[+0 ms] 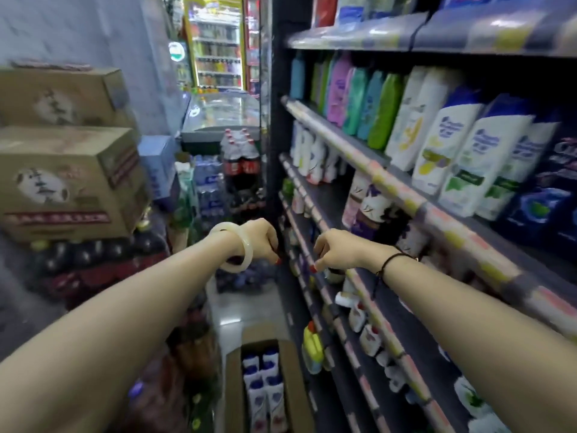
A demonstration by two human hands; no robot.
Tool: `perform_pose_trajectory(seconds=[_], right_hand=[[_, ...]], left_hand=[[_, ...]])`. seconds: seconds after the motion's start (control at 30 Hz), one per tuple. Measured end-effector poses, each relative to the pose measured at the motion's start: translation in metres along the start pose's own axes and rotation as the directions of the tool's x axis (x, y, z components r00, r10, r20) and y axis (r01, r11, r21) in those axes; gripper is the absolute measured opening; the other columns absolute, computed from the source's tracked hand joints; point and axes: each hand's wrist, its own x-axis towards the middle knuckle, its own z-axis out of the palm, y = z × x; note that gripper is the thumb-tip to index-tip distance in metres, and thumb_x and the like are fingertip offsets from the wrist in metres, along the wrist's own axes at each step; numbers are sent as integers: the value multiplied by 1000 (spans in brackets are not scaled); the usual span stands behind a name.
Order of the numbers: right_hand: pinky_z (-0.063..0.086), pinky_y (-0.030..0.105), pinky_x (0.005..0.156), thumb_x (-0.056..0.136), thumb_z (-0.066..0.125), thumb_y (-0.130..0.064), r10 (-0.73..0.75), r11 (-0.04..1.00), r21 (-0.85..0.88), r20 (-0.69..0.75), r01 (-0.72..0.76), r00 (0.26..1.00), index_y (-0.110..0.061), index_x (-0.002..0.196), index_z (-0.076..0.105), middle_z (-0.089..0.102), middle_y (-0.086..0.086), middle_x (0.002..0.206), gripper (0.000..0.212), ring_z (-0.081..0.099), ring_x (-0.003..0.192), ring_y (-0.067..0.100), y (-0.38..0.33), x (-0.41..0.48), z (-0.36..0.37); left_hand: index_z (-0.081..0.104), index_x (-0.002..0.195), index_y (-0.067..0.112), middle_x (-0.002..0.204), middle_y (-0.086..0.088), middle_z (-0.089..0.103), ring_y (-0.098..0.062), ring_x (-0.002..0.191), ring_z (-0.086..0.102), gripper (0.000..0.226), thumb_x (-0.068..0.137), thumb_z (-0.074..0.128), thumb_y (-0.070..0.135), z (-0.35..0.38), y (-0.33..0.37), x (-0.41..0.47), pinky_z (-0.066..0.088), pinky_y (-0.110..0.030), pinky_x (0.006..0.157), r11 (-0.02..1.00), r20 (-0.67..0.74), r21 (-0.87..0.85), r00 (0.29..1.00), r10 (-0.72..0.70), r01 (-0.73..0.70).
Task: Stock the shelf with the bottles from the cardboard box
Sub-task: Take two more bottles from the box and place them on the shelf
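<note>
An open cardboard box (pixel 234 385) stands on the floor below my arms, holding several white bottles with blue caps (pixel 265 385). The dark shelf unit (pixel 368 170) on the right carries rows of shampoo bottles (pixel 452 151). My left hand (pixel 263 242), with a pale bangle on the wrist, hangs in the aisle with loosely curled fingers and holds nothing. My right hand (pixel 337 250) reaches toward the front rail of a lower shelf, fingers loosely curled downward, nothing visibly in it. The frame is motion-blurred.
Stacked cardboard cartons (pixel 62 179) sit on shrink-wrapped drink packs at the left. Cola and water bottle packs (pixel 240 164) stand at the aisle's far end by a chest freezer (pixel 221 120). The floor strip (pixel 231 307) between is narrow.
</note>
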Motion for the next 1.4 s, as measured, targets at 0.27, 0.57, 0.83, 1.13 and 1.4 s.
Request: perform_pose_trajectory(seconds=[0.27,0.57,0.83,1.13,1.4], right_hand=[[50,35,89,80,70,-32,-2,996,85,164,-12,987,-8,120,57,62,7,118,48,59,103,22,11,80,92],[48,29,85,76,73,-36,60,985,136,293,-104,954,-9,119,58,63,5,119,53,59,105,20,60,157,195],[47,28,81,75,74,-38,59,982,146,369,-121,927,-9,122,56,64,8,119,58,60,105,22,102,231,278],[50,31,85,77,73,-34,53,986,114,494,-125,868,-9,125,52,60,8,122,57,59,106,23,156,292,409],[49,33,88,80,70,-29,64,989,78,555,-129,829,-10,131,47,56,9,128,59,56,110,24,190,349,525]], left_hand=[[63,112,8,111,-6,66,-24,101,62,46,73,76,27,70,-96,36,51,-38,92,986,107,-75,984,-143,151],[63,109,9,109,-7,67,-20,97,63,42,71,77,22,161,-172,93,52,-31,86,952,177,-188,961,-210,243],[61,107,6,103,-8,66,-23,95,64,40,72,76,18,250,-228,145,54,-30,75,908,212,-224,927,-309,354],[59,115,9,111,-7,66,-21,100,62,52,69,79,23,375,-309,201,53,-32,86,870,295,-212,878,-377,445],[59,117,8,114,-8,64,-22,103,61,50,73,76,24,478,-378,253,52,-34,89,914,368,-121,873,-321,388]])
